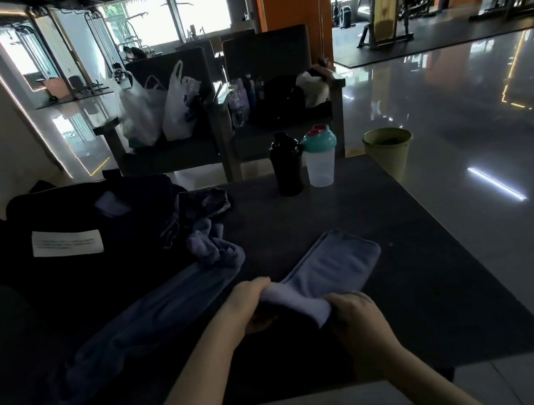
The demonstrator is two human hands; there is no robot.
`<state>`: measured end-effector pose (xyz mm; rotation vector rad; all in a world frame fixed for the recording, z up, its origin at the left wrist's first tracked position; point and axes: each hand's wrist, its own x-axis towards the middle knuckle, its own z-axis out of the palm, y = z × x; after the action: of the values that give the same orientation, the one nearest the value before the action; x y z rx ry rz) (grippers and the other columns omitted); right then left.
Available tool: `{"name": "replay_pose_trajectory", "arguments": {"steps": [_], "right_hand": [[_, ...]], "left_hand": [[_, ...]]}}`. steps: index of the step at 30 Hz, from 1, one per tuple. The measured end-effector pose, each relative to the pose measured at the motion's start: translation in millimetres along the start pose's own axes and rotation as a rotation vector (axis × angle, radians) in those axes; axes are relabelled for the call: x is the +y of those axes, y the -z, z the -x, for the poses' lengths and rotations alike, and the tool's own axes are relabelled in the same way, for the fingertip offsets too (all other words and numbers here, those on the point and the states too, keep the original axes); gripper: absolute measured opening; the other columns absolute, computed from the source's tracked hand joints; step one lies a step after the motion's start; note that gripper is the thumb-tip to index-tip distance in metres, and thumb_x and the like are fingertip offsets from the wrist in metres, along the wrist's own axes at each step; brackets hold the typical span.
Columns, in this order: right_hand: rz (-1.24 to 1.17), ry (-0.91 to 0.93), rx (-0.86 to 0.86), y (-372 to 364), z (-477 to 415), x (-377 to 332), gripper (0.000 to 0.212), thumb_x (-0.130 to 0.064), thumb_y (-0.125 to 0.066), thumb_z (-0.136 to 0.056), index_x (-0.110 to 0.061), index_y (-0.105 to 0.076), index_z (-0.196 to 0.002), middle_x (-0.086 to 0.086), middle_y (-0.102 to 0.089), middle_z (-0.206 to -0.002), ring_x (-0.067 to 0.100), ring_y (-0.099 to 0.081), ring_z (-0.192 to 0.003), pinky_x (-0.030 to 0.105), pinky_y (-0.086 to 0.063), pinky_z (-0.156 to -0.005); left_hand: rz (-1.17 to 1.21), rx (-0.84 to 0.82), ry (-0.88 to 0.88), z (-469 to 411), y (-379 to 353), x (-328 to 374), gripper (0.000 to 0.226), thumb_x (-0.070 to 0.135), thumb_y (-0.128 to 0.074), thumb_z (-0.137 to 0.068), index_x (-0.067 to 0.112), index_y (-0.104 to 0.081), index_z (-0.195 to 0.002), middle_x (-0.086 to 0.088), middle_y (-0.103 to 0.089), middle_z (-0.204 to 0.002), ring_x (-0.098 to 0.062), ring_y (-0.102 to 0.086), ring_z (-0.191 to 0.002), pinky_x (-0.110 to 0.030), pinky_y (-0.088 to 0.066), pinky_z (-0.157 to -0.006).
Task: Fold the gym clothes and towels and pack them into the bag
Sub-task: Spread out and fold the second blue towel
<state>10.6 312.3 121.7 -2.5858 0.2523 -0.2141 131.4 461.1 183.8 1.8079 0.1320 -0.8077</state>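
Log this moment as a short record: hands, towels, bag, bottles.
left hand: grips near end of light blue towel
right hand: grips the same end
light blue towel: folded strip, far end flat on table
dark blue cloth: unfolded, crumpled, to its left
black bag: table's far left, white label showing
black shaker bottle: upright at far edge
teal-lidded shaker bottle: upright, right of it

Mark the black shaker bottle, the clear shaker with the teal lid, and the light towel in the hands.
black shaker bottle (288,173): head view, middle of its body.
clear shaker (322,169): head view, see-through lower body.
light towel (338,259): head view, its flat far half.
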Motion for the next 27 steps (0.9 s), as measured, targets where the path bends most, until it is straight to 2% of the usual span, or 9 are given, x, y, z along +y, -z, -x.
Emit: {"name": "replay_pose_trajectory", "arguments": {"steps": [3, 5, 7, 9, 11, 15, 21, 24, 27], "right_hand": [[-0.399, -0.123, 0.076, 13.3, -4.4, 5.4, 0.008, -0.024, -0.054, -0.093, -0.025, -0.062, -0.095, -0.008, -0.066, -0.091, 0.006, -0.064, -0.084, 0.034, -0.055, -0.081], [-0.660, -0.254, 0.125, 19.8, -12.3, 10.9, 0.012, -0.019, -0.053, -0.095, -0.021, -0.064, -0.091, 0.001, -0.068, -0.085, 0.016, -0.067, -0.078, 0.040, -0.058, -0.072], [-0.792, -0.347, 0.162, 25.1, -20.8, 14.0, 0.010, -0.016, -0.053, -0.095, -0.016, -0.064, -0.093, 0.004, -0.069, -0.086, 0.020, -0.067, -0.079, 0.032, -0.056, -0.066], [-0.783, -0.381, 0.226, 25.1, -28.7, 18.9, 0.010, -0.016, -0.055, -0.094, -0.013, -0.063, -0.088, 0.004, -0.067, -0.078, 0.016, -0.063, -0.070, 0.021, -0.049, -0.055], [-0.791, -0.414, 0.245, 23.6, -35.2, 26.1, 0.014, -0.016, -0.056, -0.094, -0.012, -0.060, -0.081, 0.003, -0.064, -0.070, 0.010, -0.058, -0.059, 0.015, -0.043, -0.046], [-0.865, -0.437, 0.233, 19.5, -44.0, 39.8, 0.007, -0.011, -0.057, -0.092, -0.015, -0.060, -0.087, 0.006, -0.067, -0.079, 0.013, -0.064, -0.069, 0.017, -0.046, -0.052], [-0.917, -0.419, 0.231, 19.6, -52.9, 50.3, 0.014, -0.002, -0.057, -0.090, -0.015, -0.063, -0.092, 0.007, -0.068, -0.085, 0.020, -0.066, -0.081, 0.027, -0.049, -0.066], [-0.886, -0.471, 0.293, 26.0, -57.2, 53.4, 0.005, -0.013, -0.059, -0.089, -0.014, -0.063, -0.088, 0.007, -0.068, -0.083, 0.022, -0.066, -0.081, 0.031, -0.052, -0.065], [-0.752, -0.513, 0.291, 37.1, -63.7, 52.5, 0.022, -0.034, -0.062, -0.088, -0.011, -0.062, -0.089, 0.002, -0.066, -0.081, 0.016, -0.063, -0.077, 0.027, -0.053, -0.064]], "left_hand": [[0.168, -0.021, -0.088, 3.0, 1.7, -4.6, 0.040, 0.044, -0.038, -0.099, 0.013, -0.063, -0.092, -0.006, -0.065, -0.083, -0.021, -0.059, -0.075, -0.031, -0.043, -0.069], [0.110, -0.033, -0.214, -2.2, -0.2, -9.1, 0.036, 0.044, -0.038, -0.099, 0.018, -0.062, -0.103, -0.001, -0.065, -0.098, -0.017, -0.059, -0.092, -0.033, -0.044, -0.082], [0.010, -0.089, -0.306, -5.6, -5.6, -12.8, 0.035, 0.041, -0.041, -0.099, 0.019, -0.055, -0.123, 0.003, -0.059, -0.117, -0.012, -0.054, -0.107, -0.031, -0.043, -0.093], [-0.107, -0.118, -0.359, -11.8, -14.7, -16.6, 0.042, 0.033, -0.049, -0.097, 0.016, -0.045, -0.136, 0.006, -0.054, -0.121, -0.006, -0.052, -0.107, -0.020, -0.041, -0.087], [-0.276, -0.080, -0.396, -21.7, -23.9, -20.5, 0.056, 0.029, -0.057, -0.094, 0.016, -0.035, -0.144, 0.002, -0.050, -0.132, -0.008, -0.049, -0.115, -0.019, -0.039, -0.090], [-0.396, 0.038, -0.400, -41.5, -38.0, -23.2, 0.061, 0.036, -0.058, -0.091, 0.021, -0.033, -0.145, -0.002, -0.044, -0.142, -0.018, -0.045, -0.127, -0.030, -0.039, -0.101], [-0.384, 0.139, -0.488, -57.0, -47.6, -21.5, 0.042, 0.035, -0.061, -0.089, 0.019, -0.052, -0.127, -0.001, -0.060, -0.119, -0.014, -0.056, -0.103, -0.025, -0.044, -0.082], [-0.426, 0.168, -0.511, -59.2, -51.2, -22.9, 0.032, 0.034, -0.064, -0.087, 0.019, -0.059, -0.114, 0.002, -0.063, -0.106, -0.015, -0.060, -0.096, -0.029, -0.050, -0.081], [-0.464, 0.185, -0.553, -58.4, -57.5, -22.0, 0.019, 0.022, -0.064, -0.086, 0.017, -0.062, -0.104, 0.002, -0.065, -0.095, -0.014, -0.062, -0.087, -0.025, -0.049, -0.073]]}}
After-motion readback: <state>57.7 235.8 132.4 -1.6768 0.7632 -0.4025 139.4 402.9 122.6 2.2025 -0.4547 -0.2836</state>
